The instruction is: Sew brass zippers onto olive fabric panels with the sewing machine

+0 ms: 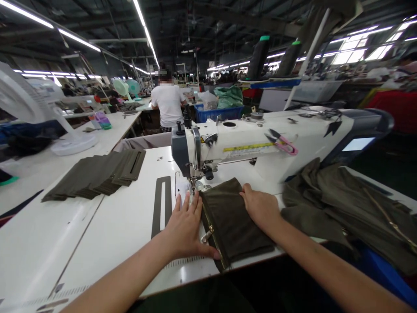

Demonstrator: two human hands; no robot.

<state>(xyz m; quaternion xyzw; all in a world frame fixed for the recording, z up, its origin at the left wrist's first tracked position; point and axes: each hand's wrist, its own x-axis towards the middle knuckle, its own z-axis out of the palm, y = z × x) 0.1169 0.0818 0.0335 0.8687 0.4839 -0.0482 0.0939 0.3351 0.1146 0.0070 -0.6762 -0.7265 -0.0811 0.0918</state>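
Note:
A folded dark olive fabric piece [239, 221] lies on the sewing table, its far left corner beside the needle area [194, 180] of a white sewing machine [241, 139]. Along its left edge runs a zipper [215, 245] with a metal pull [206, 235]. My left hand [184, 228] is flat with fingers spread, fingertips close to the needle and thumb resting on the zipper. With curled fingers, my right hand [262, 211] grips the fabric's right edge. Left of my left hand lies a slotted olive rectangle [157, 206].
A fanned stack of olive pieces [94, 174] sits at left. More olive fabric [329, 204] is heaped at right. Pink-handled snips [285, 143] rest on the machine arm. A white fan [73, 141] stands on the neighbouring table. A person in white [167, 104] is farther back.

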